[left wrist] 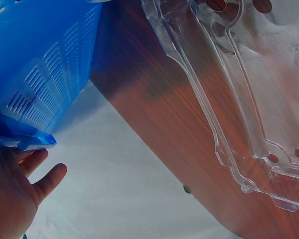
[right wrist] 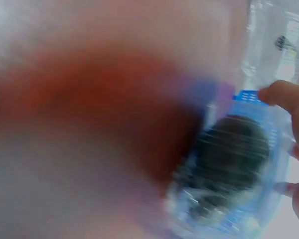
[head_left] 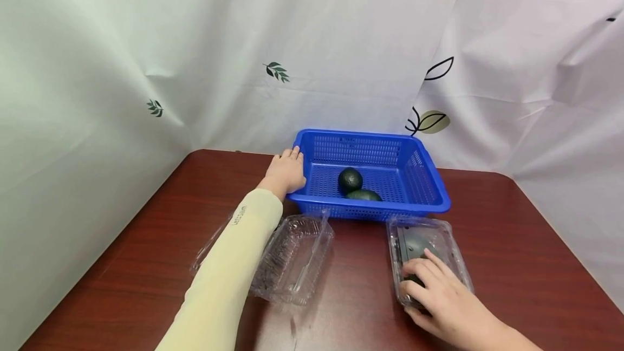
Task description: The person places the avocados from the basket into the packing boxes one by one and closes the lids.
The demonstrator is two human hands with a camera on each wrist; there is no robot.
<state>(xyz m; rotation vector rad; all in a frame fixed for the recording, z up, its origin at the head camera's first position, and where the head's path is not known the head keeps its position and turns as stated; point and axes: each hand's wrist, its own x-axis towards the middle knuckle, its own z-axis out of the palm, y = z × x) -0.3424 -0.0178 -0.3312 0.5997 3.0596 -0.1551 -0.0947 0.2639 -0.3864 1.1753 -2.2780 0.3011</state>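
Observation:
In the head view my left hand (head_left: 286, 172) grips the left rim of a blue plastic basket (head_left: 426, 175), with the thumb towards the inside. The left wrist view has this hand (left wrist: 15, 191) at the basket's (left wrist: 65, 64) rim, two fingers extended below it. Two dark green avocados (head_left: 350, 180) lie in the basket. My right hand (head_left: 443, 297) holds a clear plastic clamshell box (head_left: 458, 261) from above, fingers bent over it. Inside sits an avocado (head_left: 416, 245), also visible through blurry plastic in the right wrist view (right wrist: 234, 154). The hand covers part of the box.
Another clear clamshell (head_left: 312, 248) stands opened left of centre, its other half partly behind the left sleeve (head_left: 229, 275). Both rest on a reddish-brown wooden table (head_left: 361, 286). A white curtain (head_left: 341, 42) with leaf prints hangs behind it.

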